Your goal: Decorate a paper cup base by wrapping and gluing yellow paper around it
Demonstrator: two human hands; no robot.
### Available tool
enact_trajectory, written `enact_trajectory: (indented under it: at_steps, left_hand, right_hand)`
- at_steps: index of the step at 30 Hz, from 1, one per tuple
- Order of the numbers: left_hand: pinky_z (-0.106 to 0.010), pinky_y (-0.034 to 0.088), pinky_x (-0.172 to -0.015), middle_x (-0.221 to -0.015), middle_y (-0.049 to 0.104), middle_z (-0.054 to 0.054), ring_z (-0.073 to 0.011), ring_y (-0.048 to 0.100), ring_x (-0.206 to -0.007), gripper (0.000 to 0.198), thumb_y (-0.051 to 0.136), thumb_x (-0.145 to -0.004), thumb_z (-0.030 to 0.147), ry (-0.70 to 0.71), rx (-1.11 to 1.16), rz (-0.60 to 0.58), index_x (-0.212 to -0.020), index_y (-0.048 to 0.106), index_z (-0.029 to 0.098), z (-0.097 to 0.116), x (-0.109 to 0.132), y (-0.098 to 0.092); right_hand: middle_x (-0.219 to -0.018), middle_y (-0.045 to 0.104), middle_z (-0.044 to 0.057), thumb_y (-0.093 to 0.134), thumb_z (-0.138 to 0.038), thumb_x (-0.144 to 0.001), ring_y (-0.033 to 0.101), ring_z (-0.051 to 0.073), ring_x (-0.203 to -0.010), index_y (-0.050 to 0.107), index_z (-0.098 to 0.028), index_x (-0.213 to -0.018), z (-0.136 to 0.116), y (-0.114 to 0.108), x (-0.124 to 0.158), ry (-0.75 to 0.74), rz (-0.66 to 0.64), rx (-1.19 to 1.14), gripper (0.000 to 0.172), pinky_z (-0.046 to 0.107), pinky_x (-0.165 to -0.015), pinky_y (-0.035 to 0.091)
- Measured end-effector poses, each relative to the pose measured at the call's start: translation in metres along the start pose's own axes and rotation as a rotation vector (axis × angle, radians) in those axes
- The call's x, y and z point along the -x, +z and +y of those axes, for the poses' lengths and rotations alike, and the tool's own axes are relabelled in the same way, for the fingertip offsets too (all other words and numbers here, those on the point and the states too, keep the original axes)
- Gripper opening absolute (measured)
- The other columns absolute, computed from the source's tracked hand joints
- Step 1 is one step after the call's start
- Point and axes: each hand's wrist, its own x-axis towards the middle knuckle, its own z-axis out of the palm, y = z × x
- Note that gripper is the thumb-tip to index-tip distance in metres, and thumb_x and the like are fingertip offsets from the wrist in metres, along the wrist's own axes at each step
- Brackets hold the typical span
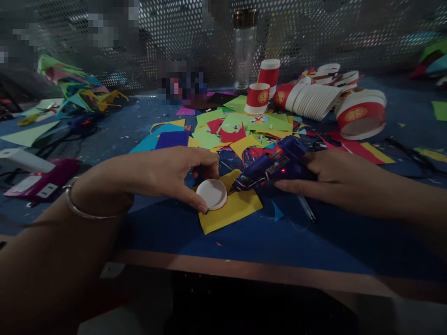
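My left hand grips a small round white paper cup base by its edge, thumb in front and fingers behind. The base rests on a yellow paper sheet near the table's front. My right hand is wrapped round a dark blue hot glue gun with a small red light lit on its side. Its nozzle points left and down, at the right rim of the cup base; whether it touches is hard to tell. A clear glue stick lies below the gun.
Coloured paper scraps pile up behind my hands. Red and white paper cups stand beside a clear bottle, with a toppled cup stack to the right. A magenta power strip with a white plug lies left. Perforated metal closes off the back.
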Motion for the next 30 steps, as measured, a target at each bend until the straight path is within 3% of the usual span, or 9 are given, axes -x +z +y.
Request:
enact_trajectory:
  at_steps: [8, 14, 30]
  left_hand:
    - [-0.029, 0.045, -0.079, -0.109, 0.071, -0.002, -0.0212, 0.063, -0.095, 0.043, 0.084, -0.075, 0.052, 0.007, 0.007, 0.007, -0.105, 0.070, 0.025, -0.001, 0.001, 0.001]
    - [-0.028, 0.045, -0.077, -0.109, 0.071, -0.002, -0.0213, 0.063, -0.094, 0.045, 0.084, -0.073, 0.054, -0.013, 0.001, 0.005, -0.105, 0.069, 0.025, -0.001, 0.000, 0.001]
    - [-0.029, 0.045, -0.072, -0.108, 0.070, -0.004, -0.0214, 0.062, -0.088, 0.055, 0.086, -0.069, 0.050, -0.029, -0.035, 0.037, -0.110, 0.062, 0.024, 0.000, -0.001, 0.002]
  right_hand:
    - [-0.057, 0.046, 0.001, 0.053, -0.057, -0.084, 0.046, 0.018, -0.053, 0.039, -0.029, -0.058, 0.001, 0.002, -0.003, 0.044, 0.003, 0.025, 0.041, 0.034, -0.054, 0.035]
    - [-0.061, 0.049, 0.001, 0.052, -0.052, -0.092, 0.045, 0.016, -0.052, 0.037, -0.028, -0.059, 0.000, 0.003, -0.004, -0.005, -0.016, 0.058, 0.044, 0.032, -0.058, 0.037]
    - [-0.063, 0.058, 0.002, 0.055, -0.057, -0.092, 0.053, 0.018, -0.056, 0.051, -0.025, -0.062, 0.011, 0.009, -0.010, -0.069, 0.044, 0.104, 0.043, 0.032, -0.057, 0.037]
